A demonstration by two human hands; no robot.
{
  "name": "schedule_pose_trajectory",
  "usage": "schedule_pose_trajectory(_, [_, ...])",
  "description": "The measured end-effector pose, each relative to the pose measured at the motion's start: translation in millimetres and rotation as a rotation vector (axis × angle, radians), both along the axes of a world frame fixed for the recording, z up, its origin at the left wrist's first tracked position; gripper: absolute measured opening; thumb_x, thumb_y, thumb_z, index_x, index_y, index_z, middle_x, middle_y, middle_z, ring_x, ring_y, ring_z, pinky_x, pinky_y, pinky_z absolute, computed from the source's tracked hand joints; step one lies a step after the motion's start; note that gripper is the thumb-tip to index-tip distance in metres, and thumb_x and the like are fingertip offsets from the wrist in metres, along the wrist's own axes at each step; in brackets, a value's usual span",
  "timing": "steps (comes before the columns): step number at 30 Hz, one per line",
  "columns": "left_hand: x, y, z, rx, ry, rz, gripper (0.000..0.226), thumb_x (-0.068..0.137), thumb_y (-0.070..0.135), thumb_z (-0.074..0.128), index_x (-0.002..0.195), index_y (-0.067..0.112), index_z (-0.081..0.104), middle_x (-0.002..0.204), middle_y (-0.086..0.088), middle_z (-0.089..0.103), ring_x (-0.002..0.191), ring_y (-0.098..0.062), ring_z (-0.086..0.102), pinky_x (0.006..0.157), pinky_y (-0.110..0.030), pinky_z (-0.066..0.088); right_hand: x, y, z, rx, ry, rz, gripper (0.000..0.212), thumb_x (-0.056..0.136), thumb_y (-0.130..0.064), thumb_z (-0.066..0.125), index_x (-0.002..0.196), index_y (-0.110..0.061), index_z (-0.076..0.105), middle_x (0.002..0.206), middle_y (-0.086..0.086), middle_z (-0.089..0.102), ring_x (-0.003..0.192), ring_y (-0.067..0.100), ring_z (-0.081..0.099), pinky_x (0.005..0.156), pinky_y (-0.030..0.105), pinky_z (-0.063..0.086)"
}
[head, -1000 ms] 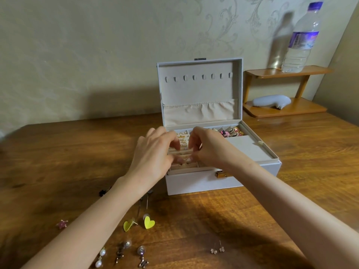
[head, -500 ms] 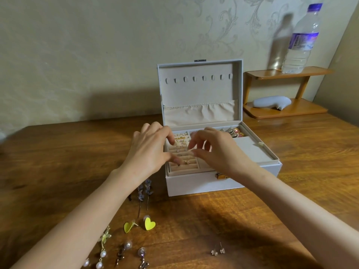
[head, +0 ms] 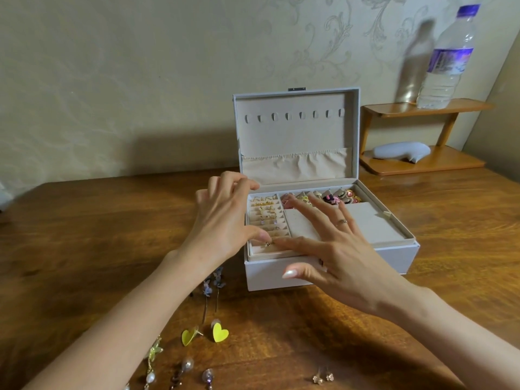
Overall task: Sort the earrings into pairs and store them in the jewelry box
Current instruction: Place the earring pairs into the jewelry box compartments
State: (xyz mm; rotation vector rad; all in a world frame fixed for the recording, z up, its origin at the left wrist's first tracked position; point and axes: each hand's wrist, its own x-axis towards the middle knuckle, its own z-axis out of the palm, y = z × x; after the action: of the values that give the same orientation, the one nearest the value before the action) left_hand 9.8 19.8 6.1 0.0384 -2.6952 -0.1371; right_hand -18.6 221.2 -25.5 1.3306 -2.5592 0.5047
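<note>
**At the box's front slot: both hands on one small stud**

In the nearest roll slot, left side of the open white jewelry box [head: 329,267], sits a small gold stud [head: 267,244] w/ both hands at it. L hand [head: 222,220]: thumb tip just beside the stud, other fingers loosely curled and lifted, so its grip pinches nothing. R hand [head: 337,249]: grip spread, fingers straight & fanned over the box's beige pad [head: 374,226], index tip touching the stud, thumb hanging in front of the box's front wall. Box lid [head: 295,128] stands upright. Slots further back hold more small gold pcs; the back-row compartments hold colourful earrings [head: 332,197].

Loose on the wooden surface [head: 84,249] in front of the box:
- two blue-flower long-stem earrings [head: 212,282], side by side under the L wrist
- two yellow heart earrings [head: 221,332]
- pearl dangle [head: 150,377] & clear-bead earrings [head: 187,364] at the bottom edge, partly cut off
- a pair of tiny flower studs [head: 323,378], well apart to the right

Back right: wooden shelf [head: 422,164] w/ water bottle [head: 444,60] on the top tier.
</note>
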Motion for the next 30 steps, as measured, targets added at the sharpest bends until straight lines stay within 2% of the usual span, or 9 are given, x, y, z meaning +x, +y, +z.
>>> schedule_pose_trajectory(7, [-3, -4, 2, -0.006, -0.070, 0.009, 0.088, 0.063, 0.055, 0.073, 0.136, 0.027, 0.032, 0.136, 0.004, 0.027, 0.125, -0.015, 0.021, 0.100, -0.033, 0.021, 3, -4, -1, -0.024, -0.020, 0.009, 0.077, 0.074, -0.084, 0.013, 0.130, -0.046, 0.050, 0.158, -0.013, 0.002, 0.144, 0.011, -0.010, 0.116, 0.056, 0.001])
schedule_pose_trajectory(9, [-3, -3, 2, -0.005, -0.069, 0.006, 0.088, 0.063, 0.055, 0.073, 0.136, 0.027, 0.032, 0.136, 0.004, 0.027, 0.125, -0.015, 0.021, 0.100, -0.033, 0.021, 3, -5, -1, -0.031, -0.021, 0.011, 0.075, 0.074, -0.083, 0.015, 0.128, -0.047, 0.051, 0.158, -0.012, 0.004, 0.144, 0.011, -0.008, 0.116, 0.056, 0.003])
schedule_pose_trajectory(12, [0, -2, 1, 0.031, -0.050, -0.021, 0.085, 0.065, 0.054, 0.072, 0.136, 0.026, 0.034, 0.137, 0.005, 0.028, 0.125, -0.013, 0.021, 0.099, -0.030, 0.020, 0, -7, 1, -0.118, -0.021, 0.004, 0.063, 0.079, -0.078, 0.023, 0.123, -0.047, 0.056, 0.157, -0.008, 0.017, 0.144, 0.015, 0.005, 0.115, 0.055, 0.013])
schedule_pose_trajectory(14, [6, -4, 0, 0.075, 0.026, -0.057, 0.073, 0.068, 0.050, 0.069, 0.131, 0.024, 0.042, 0.136, 0.005, 0.033, 0.124, -0.012, 0.025, 0.095, -0.026, 0.017, -3, -8, 3, -0.148, -0.026, -0.021, 0.060, 0.081, -0.075, 0.024, 0.122, -0.047, 0.057, 0.155, -0.007, 0.022, 0.143, 0.016, 0.010, 0.115, 0.053, 0.017])
schedule_pose_trajectory(17, [27, -7, -3, 0.129, 0.196, -0.139, 0.036, 0.074, 0.038, 0.061, 0.105, 0.020, 0.060, 0.122, 0.003, 0.051, 0.115, -0.012, 0.039, 0.091, -0.025, 0.022, -8, -8, 4, -0.123, 0.000, 0.001, 0.060, 0.082, -0.075, 0.023, 0.118, -0.046, 0.060, 0.155, -0.006, 0.023, 0.143, 0.017, 0.011, 0.114, 0.055, 0.018])
schedule_pose_trajectory(19, [43, -8, -10, 0.080, 0.196, -0.194, 0.022, 0.077, 0.033, 0.060, 0.095, 0.022, 0.064, 0.116, 0.004, 0.055, 0.112, -0.009, 0.041, 0.091, -0.026, 0.025, -9, -10, 2, -0.097, 0.023, 0.048, 0.059, 0.081, -0.075, 0.026, 0.118, -0.045, 0.061, 0.155, -0.005, 0.022, 0.143, 0.018, 0.011, 0.113, 0.057, 0.018])
schedule_pose_trajectory(22, [59, -7, -22, -0.038, 0.138, -0.229, 0.023, 0.081, 0.041, 0.057, 0.095, 0.025, 0.066, 0.120, 0.004, 0.054, 0.114, -0.013, 0.041, 0.093, -0.032, 0.028, -10, -12, 0, -0.088, 0.041, 0.103, 0.055, 0.081, -0.072, 0.033, 0.120, -0.044, 0.060, 0.155, -0.005, 0.022, 0.143, 0.018, 0.011, 0.112, 0.058, 0.020])
schedule_pose_trajectory(26, [61, -8, -28, -0.087, 0.079, -0.196, 0.037, 0.085, 0.052, 0.045, 0.101, 0.027, 0.067, 0.125, 0.000, 0.052, 0.116, -0.018, 0.040, 0.094, -0.038, 0.029, -11, -16, -1, -0.096, 0.048, 0.109, 0.053, 0.081, -0.072, 0.036, 0.121, -0.045, 0.059, 0.154, -0.006, 0.024, 0.143, 0.019, 0.013, 0.110, 0.058, 0.023])
schedule_pose_trajectory(30, [60, -6, -32, -0.097, 0.052, -0.184, 0.035, 0.078, 0.046, 0.054, 0.106, 0.028, 0.066, 0.127, -0.002, 0.052, 0.117, -0.019, 0.037, 0.093, -0.043, 0.031, -12, -19, -1, -0.093, 0.052, 0.088, 0.055, 0.081, -0.073, 0.034, 0.118, -0.044, 0.061, 0.154, -0.004, 0.026, 0.143, 0.019, 0.015, 0.109, 0.058, 0.025])
